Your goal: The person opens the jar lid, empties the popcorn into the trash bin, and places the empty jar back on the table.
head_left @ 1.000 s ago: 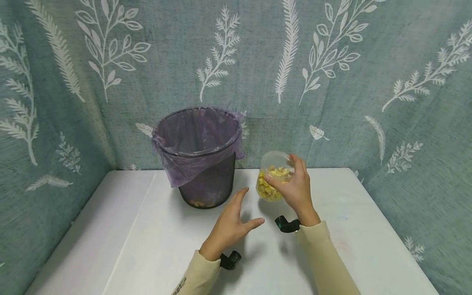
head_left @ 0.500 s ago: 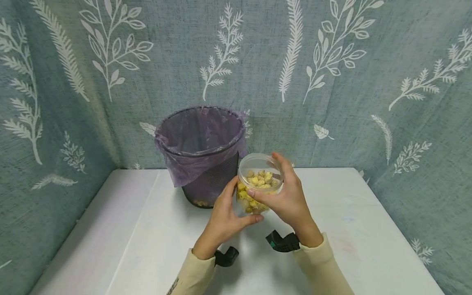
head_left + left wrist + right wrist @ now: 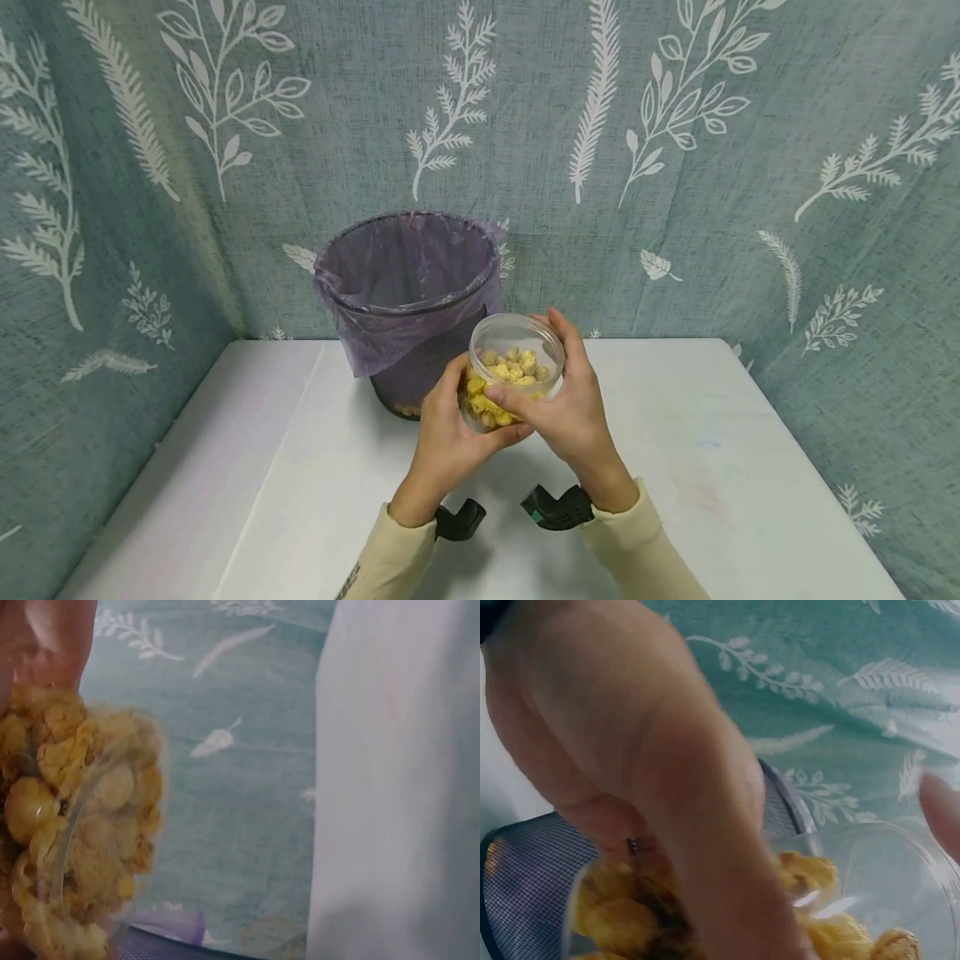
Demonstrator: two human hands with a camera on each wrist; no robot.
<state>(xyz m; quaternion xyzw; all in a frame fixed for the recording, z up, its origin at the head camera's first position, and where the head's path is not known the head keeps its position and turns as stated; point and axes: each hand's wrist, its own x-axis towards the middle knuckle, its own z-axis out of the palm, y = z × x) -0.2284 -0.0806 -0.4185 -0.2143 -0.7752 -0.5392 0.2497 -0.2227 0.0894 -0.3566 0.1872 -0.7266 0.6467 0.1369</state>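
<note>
A clear plastic jar (image 3: 519, 332) holds yellow popcorn (image 3: 510, 368) in its lower part and is held tilted between both hands, in front of the bin's right side. The left hand (image 3: 450, 442) cups the jar's lower left, fingers along its side and thumb across the near bottom. The right hand (image 3: 576, 421) grips the upper right by the rim, thumb in front and fingers behind. In the left wrist view the popcorn (image 3: 82, 825) shows through the jar's wall. A hand covers much of the jar (image 3: 877, 862) in the right wrist view.
A black mesh bin (image 3: 420, 379) lined with a purple plastic bag (image 3: 375, 329) stands left of and behind the jar, on a white table (image 3: 712, 467). A grey-green curtain (image 3: 540, 167) with white leaf prints hangs around the back and sides.
The right hand has brought the jar left and nearer, tilting it so its top faces the head camera more. The left hand, apart from it earlier, now holds its lower side.
</note>
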